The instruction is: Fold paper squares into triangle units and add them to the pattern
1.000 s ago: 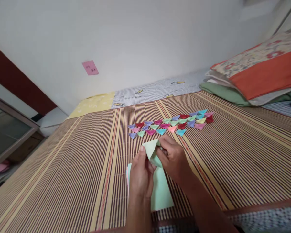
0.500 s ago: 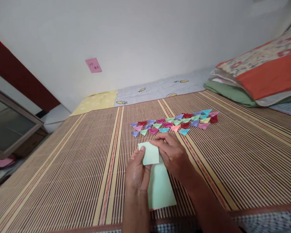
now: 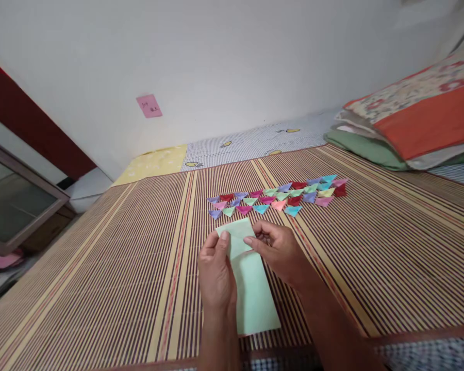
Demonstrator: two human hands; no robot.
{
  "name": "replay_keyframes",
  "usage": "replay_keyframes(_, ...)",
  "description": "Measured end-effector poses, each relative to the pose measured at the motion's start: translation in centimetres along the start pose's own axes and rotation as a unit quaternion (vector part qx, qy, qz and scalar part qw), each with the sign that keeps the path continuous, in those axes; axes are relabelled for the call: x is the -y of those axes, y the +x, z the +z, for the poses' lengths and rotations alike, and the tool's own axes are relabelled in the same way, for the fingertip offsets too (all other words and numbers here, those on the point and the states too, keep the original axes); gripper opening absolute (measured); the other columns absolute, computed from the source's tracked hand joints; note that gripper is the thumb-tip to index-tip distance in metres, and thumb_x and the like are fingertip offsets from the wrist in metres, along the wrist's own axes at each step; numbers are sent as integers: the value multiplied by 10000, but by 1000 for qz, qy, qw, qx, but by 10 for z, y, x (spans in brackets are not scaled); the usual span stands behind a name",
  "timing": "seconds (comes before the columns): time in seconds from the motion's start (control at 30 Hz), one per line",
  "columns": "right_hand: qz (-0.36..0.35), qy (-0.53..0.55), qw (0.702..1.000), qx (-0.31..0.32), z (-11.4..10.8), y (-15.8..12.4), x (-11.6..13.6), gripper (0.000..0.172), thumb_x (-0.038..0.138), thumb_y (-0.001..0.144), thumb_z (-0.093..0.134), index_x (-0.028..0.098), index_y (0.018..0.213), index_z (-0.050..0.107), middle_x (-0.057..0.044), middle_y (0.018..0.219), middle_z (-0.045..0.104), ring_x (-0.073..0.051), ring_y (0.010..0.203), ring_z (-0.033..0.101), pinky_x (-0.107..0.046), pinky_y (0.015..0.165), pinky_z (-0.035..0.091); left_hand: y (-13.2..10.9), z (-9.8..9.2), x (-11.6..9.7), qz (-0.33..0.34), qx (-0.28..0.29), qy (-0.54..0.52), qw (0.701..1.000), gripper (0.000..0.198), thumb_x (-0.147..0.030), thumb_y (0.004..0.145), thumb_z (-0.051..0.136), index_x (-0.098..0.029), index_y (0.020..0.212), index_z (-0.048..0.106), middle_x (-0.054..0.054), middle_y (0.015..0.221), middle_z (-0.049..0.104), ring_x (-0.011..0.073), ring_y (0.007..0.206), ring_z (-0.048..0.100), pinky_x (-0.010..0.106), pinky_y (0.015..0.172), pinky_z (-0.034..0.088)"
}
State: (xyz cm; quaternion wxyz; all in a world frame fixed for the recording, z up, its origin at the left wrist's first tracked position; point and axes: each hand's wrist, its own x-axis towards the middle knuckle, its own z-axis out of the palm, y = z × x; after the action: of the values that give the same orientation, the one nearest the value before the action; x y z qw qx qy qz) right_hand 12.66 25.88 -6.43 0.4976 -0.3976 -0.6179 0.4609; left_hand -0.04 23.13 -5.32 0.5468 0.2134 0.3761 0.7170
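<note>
Between my hands is a small piece of pale green paper (image 3: 236,232). My left hand (image 3: 217,273) pinches its left side, thumb on top. On its right edge, my right hand (image 3: 280,250) has thumb and bent fingers closed. A longer pale green sheet (image 3: 257,299) lies on the striped mat below, its upper end partly behind the held paper and my left hand. Just beyond my hands, several small folded paper triangles in many colours, such as a magenta one (image 3: 244,209) and a blue one (image 3: 293,211), sit in rows.
The striped bamboo mat (image 3: 119,278) spreads under everything. A stack of folded bedding (image 3: 421,129) rests at the back right. On the white wall hangs a pink note (image 3: 149,105). A glass-panelled frame (image 3: 15,196) stands at the left.
The small green paper has tilted and now shows a larger face. My right hand's fingers have shifted from its top edge down to its right edge, with the thumb on top.
</note>
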Motion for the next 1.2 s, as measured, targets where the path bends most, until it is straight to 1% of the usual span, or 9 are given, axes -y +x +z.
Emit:
replay_keyframes(0.1,11,21,1000,16,-2,0,-1,150,275,861,686,186,786,590,50,676,499,-119,619,454,-243,566,354,2,-4,0,19,-28,-15,999,278,-309,674,915,-161,784,707,24,723,763,214,769,763,325,775,599)
replay_keyframes(0.17,28,33,998,37,-3,-1,0,162,304,866,688,181,797,609,40,693,521,-126,628,468,-249,570,362,4,-6,0,5,-27,-36,999,268,-295,671,917,-160,781,712,28,751,771,198,738,755,320,768,596)
replay_keyframes(0.3,23,1,998,62,-3,-2,5,263,353,897,647,187,708,570,47,659,463,-119,598,406,-253,545,316,5,-7,1,-20,-22,-35,999,323,-363,653,922,-144,805,739,56,783,778,188,693,731,309,718,583)
replay_keyframes(0.43,-20,-65,997,21,0,-3,11,310,275,877,626,205,626,457,56,630,385,-118,598,359,-262,544,279,3,-10,3,72,-55,94,991,313,-405,718,880,-156,866,761,24,752,749,145,663,680,237,632,525)
replay_keyframes(0.57,-24,-64,998,9,-1,-3,12,277,258,868,617,206,638,472,55,632,385,-120,598,362,-263,544,284,0,-11,4,124,-68,138,980,255,-363,740,869,-157,736,720,-42,603,625,83,548,560,181,549,447)
replay_keyframes(0.73,-4,-16,999,36,-5,-4,11,188,296,884,621,185,732,626,27,665,513,-134,610,433,-256,536,333,-3,-6,4,54,4,110,992,270,-291,678,911,-162,865,766,34,774,766,153,667,699,238,631,531)
replay_keyframes(0.83,-11,-6,999,48,-5,-5,11,181,308,888,634,182,761,665,15,676,554,-142,625,474,-251,541,364,-4,-5,5,26,0,105,994,288,-314,696,901,-150,901,782,61,787,785,193,691,734,289,667,567)
replay_keyframes(1.03,-13,-24,998,57,-6,-6,15,208,319,885,665,182,729,650,24,660,565,-134,613,491,-245,543,387,-5,-8,6,30,4,97,995,309,-370,748,864,-152,952,785,78,857,801,222,770,757,325,723,587)
replay_keyframes(1.2,-23,15,1000,-1,-6,-5,16,130,310,892,684,195,951,696,-7,809,673,-168,748,613,-270,666,491,-9,-5,7,41,26,154,987,280,-383,800,821,-149,946,776,65,813,783,220,754,743,330,724,579)
